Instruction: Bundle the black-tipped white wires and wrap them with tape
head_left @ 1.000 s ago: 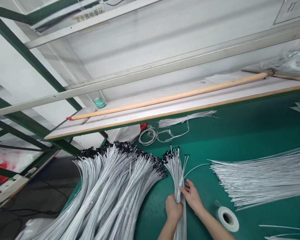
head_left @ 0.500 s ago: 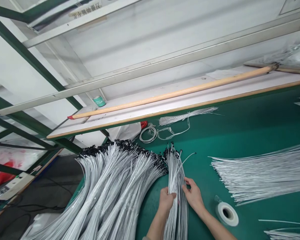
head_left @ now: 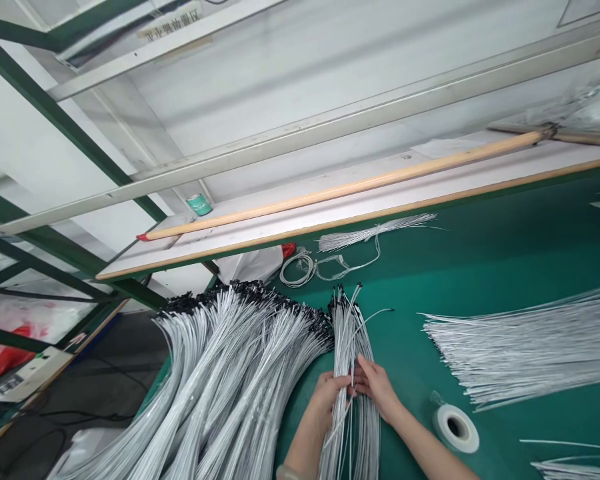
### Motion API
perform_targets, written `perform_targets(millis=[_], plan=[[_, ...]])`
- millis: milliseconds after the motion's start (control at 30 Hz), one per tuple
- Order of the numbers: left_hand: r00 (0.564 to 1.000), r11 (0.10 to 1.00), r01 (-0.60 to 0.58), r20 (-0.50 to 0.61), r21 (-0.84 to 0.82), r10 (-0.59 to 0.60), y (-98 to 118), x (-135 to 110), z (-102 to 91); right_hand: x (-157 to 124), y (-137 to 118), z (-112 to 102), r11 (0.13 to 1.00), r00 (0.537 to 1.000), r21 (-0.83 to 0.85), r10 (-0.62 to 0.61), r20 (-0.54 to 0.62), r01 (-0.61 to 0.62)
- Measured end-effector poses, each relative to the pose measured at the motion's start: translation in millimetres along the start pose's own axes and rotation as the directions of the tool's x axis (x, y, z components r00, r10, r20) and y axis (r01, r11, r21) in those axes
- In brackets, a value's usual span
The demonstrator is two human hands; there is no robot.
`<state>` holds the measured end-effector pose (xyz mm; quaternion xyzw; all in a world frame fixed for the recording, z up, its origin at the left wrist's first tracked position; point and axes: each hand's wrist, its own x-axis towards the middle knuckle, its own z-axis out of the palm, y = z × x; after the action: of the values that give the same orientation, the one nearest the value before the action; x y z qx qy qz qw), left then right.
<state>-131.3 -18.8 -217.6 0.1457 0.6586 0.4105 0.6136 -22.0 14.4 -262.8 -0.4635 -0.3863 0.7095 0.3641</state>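
Note:
Both my hands are at a bundle of thin white wires with black tips (head_left: 349, 340), which lies on the green tabletop (head_left: 485, 253). My left hand (head_left: 326, 402) wraps the wires from the left. My right hand (head_left: 375, 389) presses in from the right, its fingertips among the strands and almost meeting my left hand. Just left of the bundle lies a large heap of similar black-tipped wires (head_left: 230, 373). A fan of loose white wires (head_left: 525, 347) spreads out to the right, and a roll of clear tape (head_left: 455, 429) stands near my right forearm.
A white shelf board (head_left: 330, 223) carries a long wooden pole (head_left: 340, 185) and a small green tin (head_left: 199, 205). A coil of white wire (head_left: 297, 269) and a thin wire bunch (head_left: 375, 233) lie near the table's far edge. Green steel shelf framing (head_left: 65, 127) stands at left.
My hands have moved closer together on the bundle, and my left hand has shifted up and to the right. The bundle's lower strands now spread wider.

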Motion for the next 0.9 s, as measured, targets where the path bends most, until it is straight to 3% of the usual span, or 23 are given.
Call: perform_targets(millis=[67,133,433,633,767,900], plan=[[0.999,0.999,-0.015,0.043,0.046,0.013,0.1,-0.7,0.7,0.4,-9.3,6.3,0.985,0.993,0.144,0.085,0.085,-0.097],[0.998,0.996,-0.03,0.059,0.089,0.025,0.0,-1.2,1.7,1.8,-15.8,12.5,0.977,0.988,0.172,0.107,0.109,-0.124],[0.994,0.969,-0.099,0.063,0.226,0.087,2.3,-14.6,3.7,8.8,-12.3,33.4,0.999,0.997,0.017,-0.038,-0.067,0.039],[0.961,0.93,-0.232,0.213,0.285,0.175,13.8,-31.6,0.1,0.1,-15.1,34.5,0.989,0.984,-0.031,-0.145,-0.102,0.142],[0.962,0.915,-0.153,0.269,0.374,0.051,27.8,-34.5,-14.9,-6.4,-19.3,32.6,0.977,0.976,-0.051,-0.212,-0.046,0.209],[0.981,0.949,-0.022,0.19,0.314,-0.04,46.0,-31.2,-34.6,-11.9,-22.0,29.4,0.963,0.965,-0.065,-0.259,0.038,0.261]])
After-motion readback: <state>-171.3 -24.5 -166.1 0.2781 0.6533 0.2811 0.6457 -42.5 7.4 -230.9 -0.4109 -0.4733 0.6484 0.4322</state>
